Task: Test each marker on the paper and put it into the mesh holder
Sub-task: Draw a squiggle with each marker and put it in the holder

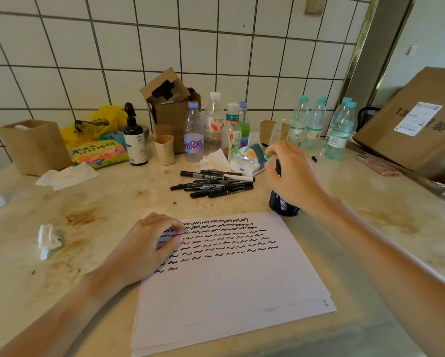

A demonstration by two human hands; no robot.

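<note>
A white sheet of paper (229,287) lies on the counter, its upper half covered with rows of black squiggles. My left hand (149,243) rests on the paper's upper left part with its fingers loosely bent. A pile of several black markers (213,182) lies beyond the paper. My right hand (293,173) hovers over the black mesh holder (283,204) and grips a black marker (278,167) that points down into it. The hand hides most of the holder.
Water bottles (340,132), paper cups (267,130), a tissue pack (249,161), a dark pump bottle (135,140) and cardboard boxes (417,122) crowd the back of the counter. Crumpled tissue (48,239) lies at the left. A pink phone (378,164) lies at the right.
</note>
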